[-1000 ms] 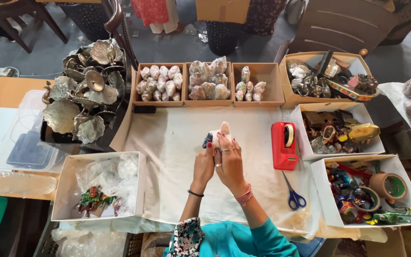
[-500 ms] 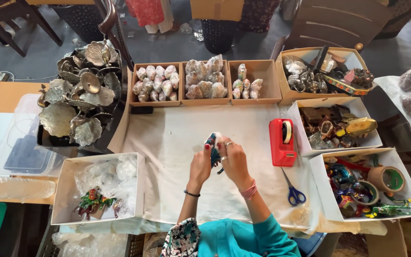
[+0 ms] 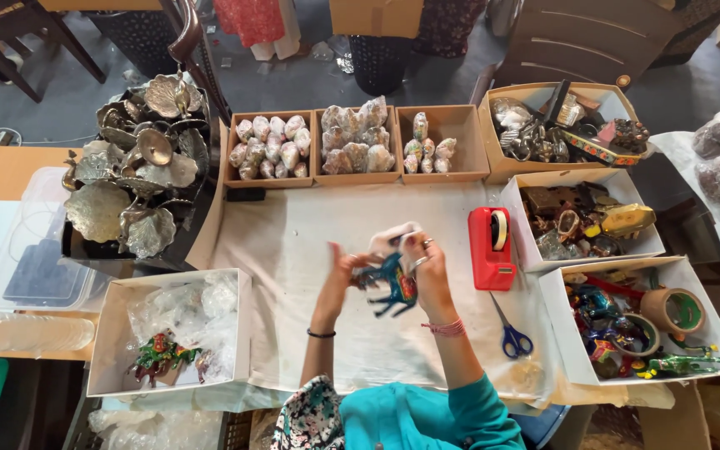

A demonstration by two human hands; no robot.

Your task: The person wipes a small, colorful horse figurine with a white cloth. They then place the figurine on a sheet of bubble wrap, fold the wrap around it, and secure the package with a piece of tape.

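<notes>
Covering most of the work table is a pale cloth (image 3: pixel 293 242), creased, with boxes ranged round its edges. Far side: three brown cardboard trays (image 3: pixel 358 175) of wrapped white bundles. Left of those, a dark crate of silver leaf-shaped metal dishes (image 3: pixel 131 179). Near left corner: white box (image 3: pixel 110 333) holding clear plastic bags and a small red-and-green figurine. Right side: white boxes (image 3: pixel 560 325) of mixed painted trinkets, one with a roll of brown tape. Red tape dispenser (image 3: pixel 490 247) stands on the cloth just right of the hands; blue-handled scissors (image 3: pixel 510 333) lie nearer the person, blades pointing away. Centre of cloth, raised above it: both hands meet on a blue painted horse figurine (image 3: pixel 392 283), legs pointing toward the person. Left hand (image 3: pixel 345 271) pinches its left end, fingers closed on it. Right hand (image 3: pixel 427 267) curls over the top, holding the figurine together with a scrap of white wrapping paper (image 3: pixel 393 237) that sticks out beyond the fingers.
</notes>
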